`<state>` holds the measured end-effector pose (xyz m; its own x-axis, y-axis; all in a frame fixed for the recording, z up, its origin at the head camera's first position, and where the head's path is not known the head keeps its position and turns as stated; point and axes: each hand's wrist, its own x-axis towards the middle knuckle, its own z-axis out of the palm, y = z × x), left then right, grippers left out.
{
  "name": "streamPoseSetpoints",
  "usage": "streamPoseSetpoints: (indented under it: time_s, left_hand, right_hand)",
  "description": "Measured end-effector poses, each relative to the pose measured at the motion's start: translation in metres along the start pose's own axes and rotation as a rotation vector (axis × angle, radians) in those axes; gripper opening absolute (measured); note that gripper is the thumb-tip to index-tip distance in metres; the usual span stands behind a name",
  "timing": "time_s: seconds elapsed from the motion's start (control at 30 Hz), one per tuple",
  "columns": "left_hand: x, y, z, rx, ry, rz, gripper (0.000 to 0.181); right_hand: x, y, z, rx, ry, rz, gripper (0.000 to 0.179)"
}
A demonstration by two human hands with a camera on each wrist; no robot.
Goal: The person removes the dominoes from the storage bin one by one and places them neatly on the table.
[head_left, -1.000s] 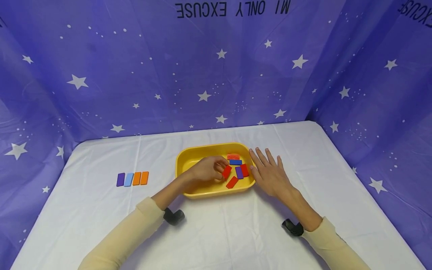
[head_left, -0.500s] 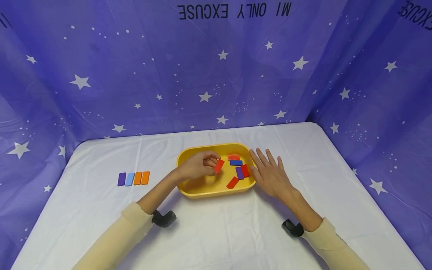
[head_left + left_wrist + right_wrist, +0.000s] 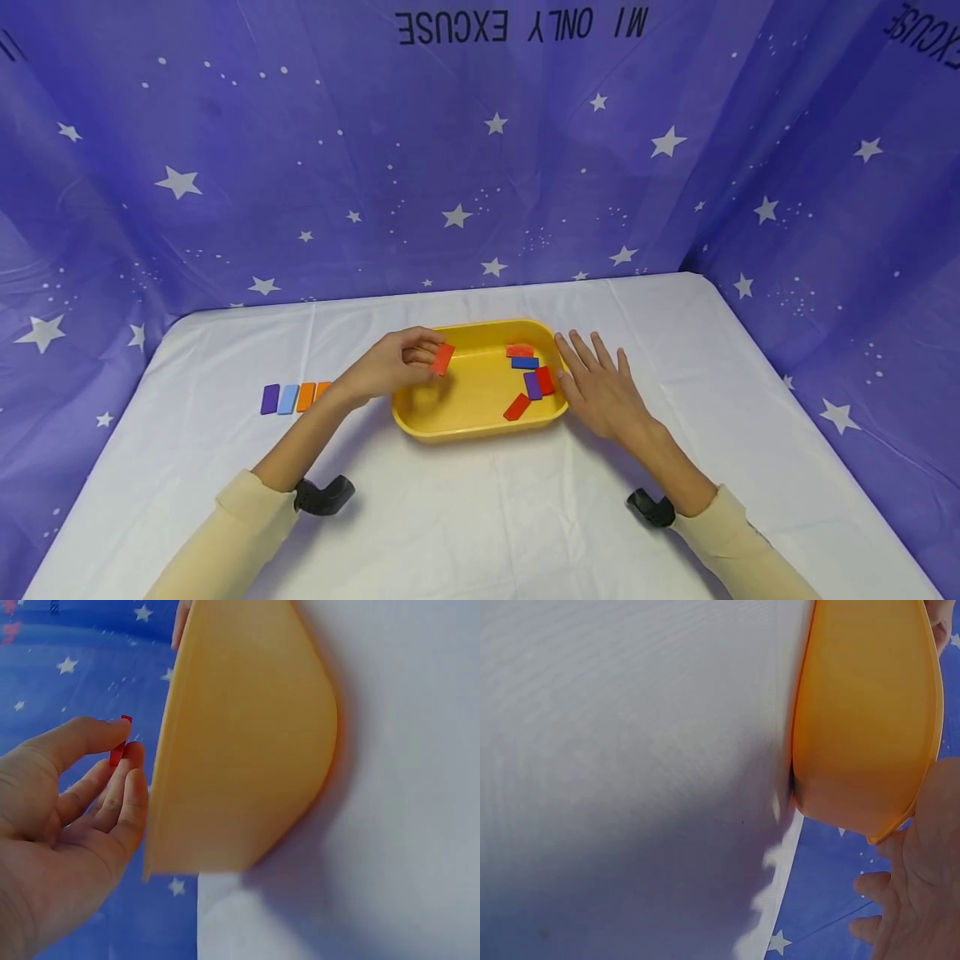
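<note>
My left hand [image 3: 396,365] pinches a red rectangular block [image 3: 443,359] between thumb and fingers, over the left end of the yellow tray [image 3: 450,434]. In the left wrist view the block [image 3: 121,741] shows edge-on at the fingertips, beside the tray's outer wall [image 3: 240,735]. My right hand [image 3: 603,390] lies with straight, spread fingers at the tray's right rim. Inside the tray's right half lie several blocks: an orange-red one [image 3: 520,351], a blue one [image 3: 525,363], a purple one [image 3: 532,385] and red ones [image 3: 517,407].
Left of the tray, a row on the white cloth [image 3: 480,517] holds a purple block [image 3: 270,399], a light blue block [image 3: 288,399] and two orange blocks [image 3: 306,397], one partly hidden by my left wrist. A purple star-patterned curtain [image 3: 420,167] stands behind the table.
My left hand has lifted the red block from among the others and carried it leftward to the tray's left end. My right hand stays in place at the right rim.
</note>
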<state>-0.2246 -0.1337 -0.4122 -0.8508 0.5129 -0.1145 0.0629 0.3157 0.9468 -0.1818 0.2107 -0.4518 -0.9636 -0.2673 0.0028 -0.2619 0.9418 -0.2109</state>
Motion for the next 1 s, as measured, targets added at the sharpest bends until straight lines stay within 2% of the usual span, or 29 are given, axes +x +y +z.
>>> streamPoseSetpoints:
  time_s: [0.27,0.57,0.77,1.0]
  left_hand:
    - [-0.036,-0.003,-0.033,0.006,0.097,0.000,0.052]
    - [-0.082,-0.019,-0.072,0.087,0.240,-0.096,0.059]
    - [-0.114,-0.042,-0.094,0.072,0.293,-0.099,0.059]
    - [-0.146,-0.075,-0.119,0.147,0.373,-0.148,0.061]
  right_hand:
    - [-0.001,-0.001,0.000,-0.006,0.005,0.002,0.062]
    - [-0.001,-0.001,-0.001,-0.018,0.006,0.007,0.062]
    - [0.000,-0.001,0.000,-0.022,0.008,0.005,0.061]
    - [-0.001,-0.001,0.000,-0.017,0.001,0.005,0.062]
